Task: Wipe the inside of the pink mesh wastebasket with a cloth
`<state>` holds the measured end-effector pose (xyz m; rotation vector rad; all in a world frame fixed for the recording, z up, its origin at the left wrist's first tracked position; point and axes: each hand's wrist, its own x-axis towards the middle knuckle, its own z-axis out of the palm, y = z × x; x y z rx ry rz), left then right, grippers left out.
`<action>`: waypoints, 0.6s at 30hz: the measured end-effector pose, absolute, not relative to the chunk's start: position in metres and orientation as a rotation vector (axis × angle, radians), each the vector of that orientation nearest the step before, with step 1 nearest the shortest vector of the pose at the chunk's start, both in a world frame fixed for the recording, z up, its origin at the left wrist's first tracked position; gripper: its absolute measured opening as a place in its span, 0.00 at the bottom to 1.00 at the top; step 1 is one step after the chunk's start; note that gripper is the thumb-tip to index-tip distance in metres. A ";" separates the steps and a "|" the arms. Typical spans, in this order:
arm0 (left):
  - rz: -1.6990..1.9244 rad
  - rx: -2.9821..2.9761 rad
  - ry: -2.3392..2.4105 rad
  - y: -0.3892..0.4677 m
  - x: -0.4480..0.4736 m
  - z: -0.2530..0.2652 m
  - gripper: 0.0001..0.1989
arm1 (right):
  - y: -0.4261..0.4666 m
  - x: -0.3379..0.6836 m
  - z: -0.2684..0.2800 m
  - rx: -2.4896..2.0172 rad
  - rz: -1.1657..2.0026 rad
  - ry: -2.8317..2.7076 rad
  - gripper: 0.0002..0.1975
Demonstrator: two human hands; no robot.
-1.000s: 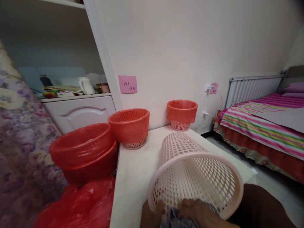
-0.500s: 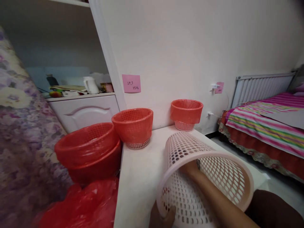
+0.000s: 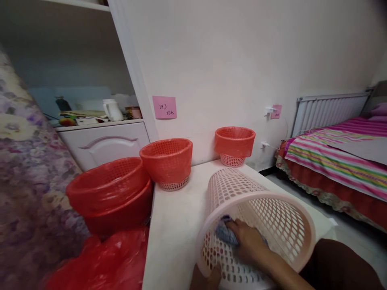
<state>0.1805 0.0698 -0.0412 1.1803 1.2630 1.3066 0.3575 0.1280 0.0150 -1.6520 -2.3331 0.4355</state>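
Note:
A pale pink perforated plastic basket [image 3: 229,189] lies on its side on the white table, its mouth turned toward me. At the lower left of its rim, my left hand [image 3: 206,278] grips the edge, thumb inside. Reaching into the mouth, my right hand [image 3: 246,237] is closed on a blue-grey cloth [image 3: 226,233] pressed against the inner left wall. Part of the cloth is covered by my fingers.
Baskets lined with red bags stand behind: one at the table's back right [image 3: 234,141], one at back left [image 3: 166,161]. Stacked red-lined baskets [image 3: 111,189] and a heap of red plastic bags [image 3: 102,262] are left of the white table [image 3: 169,225]. A bed [image 3: 341,161] is at right.
My right hand has come from deep inside the basket toward its mouth and left wall, bringing the cloth into sight. My left hand keeps its hold on the rim.

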 end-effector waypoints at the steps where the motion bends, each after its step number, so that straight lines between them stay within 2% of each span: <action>1: 1.333 1.188 1.239 0.069 0.182 -0.041 0.33 | 0.112 0.360 0.013 -1.627 0.451 -2.357 0.37; 4: 1.384 1.187 1.256 0.066 0.184 -0.033 0.32 | 0.074 0.371 0.012 -1.530 0.550 -2.490 0.35; 8: 1.294 1.211 1.354 0.061 0.178 -0.016 0.21 | 0.057 0.384 0.023 -1.153 0.894 -2.440 0.21; 10: 1.260 1.223 1.419 0.060 0.170 -0.008 0.21 | 0.066 0.387 0.029 -1.024 0.932 -2.287 0.22; 14: 1.361 1.181 1.518 0.064 0.159 -0.006 0.25 | 0.114 0.380 0.038 -1.339 0.547 -2.103 0.38; 16: 1.401 1.210 1.488 0.066 0.161 -0.010 0.26 | 0.146 0.372 0.041 -1.478 0.406 -2.014 0.38; 18: 1.372 1.234 1.475 0.067 0.166 -0.018 0.25 | 0.176 0.364 0.040 -1.583 0.336 -1.949 0.32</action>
